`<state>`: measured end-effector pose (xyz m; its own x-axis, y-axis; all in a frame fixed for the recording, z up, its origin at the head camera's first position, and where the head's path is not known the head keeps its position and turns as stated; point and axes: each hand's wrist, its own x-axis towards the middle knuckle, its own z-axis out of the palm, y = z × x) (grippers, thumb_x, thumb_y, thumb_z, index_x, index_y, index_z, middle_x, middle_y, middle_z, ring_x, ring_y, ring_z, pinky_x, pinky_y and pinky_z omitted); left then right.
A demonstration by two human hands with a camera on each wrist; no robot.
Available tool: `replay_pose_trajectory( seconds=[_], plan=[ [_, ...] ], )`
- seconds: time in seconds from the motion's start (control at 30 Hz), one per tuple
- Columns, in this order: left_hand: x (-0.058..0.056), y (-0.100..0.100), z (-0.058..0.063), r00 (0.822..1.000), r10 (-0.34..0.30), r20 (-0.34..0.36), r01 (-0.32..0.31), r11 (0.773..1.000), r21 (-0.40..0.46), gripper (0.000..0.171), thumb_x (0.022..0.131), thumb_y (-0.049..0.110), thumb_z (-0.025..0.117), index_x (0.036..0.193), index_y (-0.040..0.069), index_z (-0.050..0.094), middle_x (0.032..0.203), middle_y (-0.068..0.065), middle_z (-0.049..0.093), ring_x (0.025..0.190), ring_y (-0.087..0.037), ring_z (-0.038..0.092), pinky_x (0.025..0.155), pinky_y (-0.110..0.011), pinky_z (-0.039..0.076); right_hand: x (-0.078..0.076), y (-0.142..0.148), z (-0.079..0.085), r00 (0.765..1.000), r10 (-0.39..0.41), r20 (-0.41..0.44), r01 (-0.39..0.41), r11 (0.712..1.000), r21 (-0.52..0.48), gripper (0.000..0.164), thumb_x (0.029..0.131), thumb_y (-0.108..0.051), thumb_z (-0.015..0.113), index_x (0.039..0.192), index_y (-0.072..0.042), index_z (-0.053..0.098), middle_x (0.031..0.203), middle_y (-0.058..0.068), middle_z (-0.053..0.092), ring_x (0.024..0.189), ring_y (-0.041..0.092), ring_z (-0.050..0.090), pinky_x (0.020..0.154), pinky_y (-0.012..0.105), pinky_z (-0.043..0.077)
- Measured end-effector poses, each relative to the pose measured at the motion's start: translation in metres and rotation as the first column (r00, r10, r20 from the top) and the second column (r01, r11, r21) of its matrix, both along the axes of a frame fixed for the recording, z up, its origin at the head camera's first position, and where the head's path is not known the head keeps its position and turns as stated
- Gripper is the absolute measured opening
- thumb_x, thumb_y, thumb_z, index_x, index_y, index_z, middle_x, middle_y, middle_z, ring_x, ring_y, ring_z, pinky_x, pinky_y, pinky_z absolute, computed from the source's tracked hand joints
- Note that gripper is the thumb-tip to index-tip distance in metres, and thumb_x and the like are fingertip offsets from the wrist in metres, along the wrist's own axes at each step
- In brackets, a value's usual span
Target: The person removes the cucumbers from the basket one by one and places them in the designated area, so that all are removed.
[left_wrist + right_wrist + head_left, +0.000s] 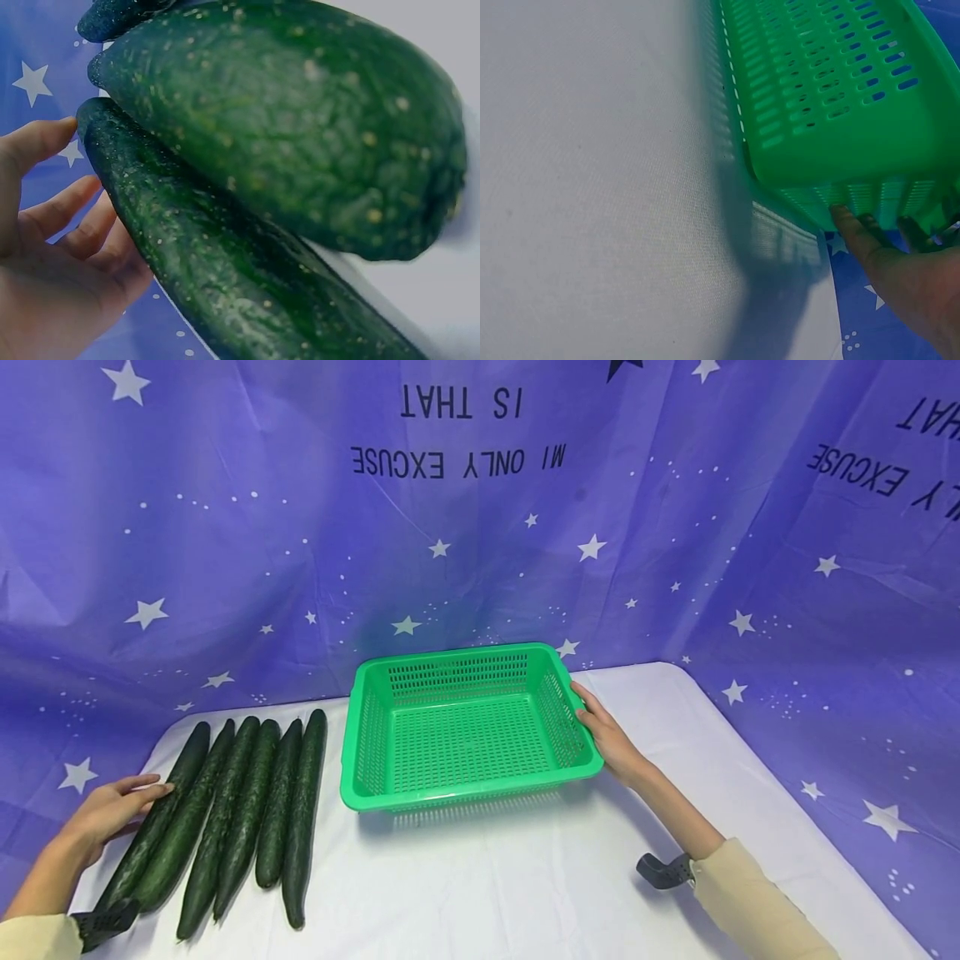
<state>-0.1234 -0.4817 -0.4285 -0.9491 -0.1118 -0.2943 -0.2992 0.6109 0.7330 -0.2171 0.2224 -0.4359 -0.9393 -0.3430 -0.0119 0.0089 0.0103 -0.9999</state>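
Several long dark-green cucumbers [247,810] lie side by side at the left of the white table. My left hand [105,814] is beside the leftmost cucumber [187,225], its fingertips right at that cucumber's outer side. In the left wrist view its fingers are spread and relaxed, with nothing gripped. A green plastic basket [472,795] with slotted walls stands in the middle, its inside bare. My right hand [611,739] touches the basket's right side; in the right wrist view its fingers [862,236] rest against the outer wall below the rim.
A white cloth [480,885] covers the table, with rounded back corners. Purple star-printed fabric [480,543] hangs behind and along the sides. Dark wrist-worn devices [663,870] sit near both sleeves.
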Motion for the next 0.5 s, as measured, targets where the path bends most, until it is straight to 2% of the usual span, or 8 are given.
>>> replay_pose_trajectory(
  seconds=[0.1,0.2,0.3,0.37,0.43,0.5],
  plan=[
    [0.000,0.001,0.003,0.999,-0.005,-0.053,0.002,0.998,-0.067,0.071,0.105,0.031,0.048,0.139,-0.027,0.023,0.110,-0.037,0.060,0.074,0.009,0.053,0.067,-0.022,0.055,0.000,-0.002,0.000,1.000,0.003,-0.006,-0.003,1.000,-0.005,0.056,0.112,-0.024,0.029,0.163,-0.020,0.006,0.155,0.022,0.021,0.107,0.028,0.050,0.084,0.031,0.052],
    [0.000,0.005,0.007,0.991,-0.009,-0.137,-0.014,0.986,-0.168,0.065,0.105,0.028,0.048,0.137,-0.026,0.030,0.116,-0.044,0.054,0.075,0.003,0.054,0.063,-0.022,0.052,0.000,-0.002,0.001,1.000,-0.001,-0.004,0.001,1.000,0.000,0.056,0.112,-0.024,0.029,0.163,-0.021,0.006,0.157,0.021,0.019,0.110,0.029,0.049,0.086,0.032,0.052],
    [-0.002,0.014,0.014,0.974,-0.008,-0.225,-0.054,0.961,-0.269,0.061,0.104,0.028,0.049,0.135,-0.023,0.037,0.124,-0.045,0.050,0.085,-0.027,0.064,0.071,-0.037,0.051,0.000,0.000,0.002,1.000,-0.007,-0.007,0.007,0.999,0.033,0.055,0.112,-0.023,0.028,0.163,-0.020,0.006,0.159,0.020,0.017,0.117,0.035,0.044,0.092,0.037,0.049],
    [-0.004,0.023,0.021,0.962,-0.020,-0.273,-0.068,0.949,-0.309,0.060,0.104,0.029,0.049,0.136,-0.021,0.039,0.128,-0.044,0.048,0.099,-0.049,0.059,0.078,-0.050,0.047,0.000,0.002,0.005,0.999,-0.020,-0.041,0.025,0.994,0.110,0.055,0.112,-0.023,0.028,0.163,-0.019,0.008,0.161,0.019,0.015,0.128,0.039,0.038,0.100,0.043,0.042],
    [-0.006,0.034,0.030,0.952,-0.033,-0.303,-0.072,0.941,-0.330,0.061,0.105,0.032,0.048,0.139,-0.018,0.038,0.131,-0.044,0.045,0.112,-0.063,0.046,0.081,-0.063,0.041,0.000,0.004,0.008,0.995,-0.026,-0.096,0.048,0.973,0.226,0.055,0.111,-0.023,0.029,0.162,-0.017,0.010,0.163,0.019,0.014,0.136,0.042,0.031,0.106,0.051,0.035],
    [-0.009,0.045,0.040,0.944,-0.048,-0.326,-0.072,0.935,-0.347,0.063,0.105,0.034,0.047,0.143,-0.016,0.036,0.132,-0.045,0.043,0.113,-0.064,0.044,0.082,-0.069,0.039,0.001,0.006,0.012,0.985,-0.025,-0.173,0.087,0.928,0.362,0.055,0.111,-0.023,0.032,0.162,-0.015,0.014,0.162,0.020,0.018,0.138,0.042,0.032,0.108,0.055,0.032]
  ],
)
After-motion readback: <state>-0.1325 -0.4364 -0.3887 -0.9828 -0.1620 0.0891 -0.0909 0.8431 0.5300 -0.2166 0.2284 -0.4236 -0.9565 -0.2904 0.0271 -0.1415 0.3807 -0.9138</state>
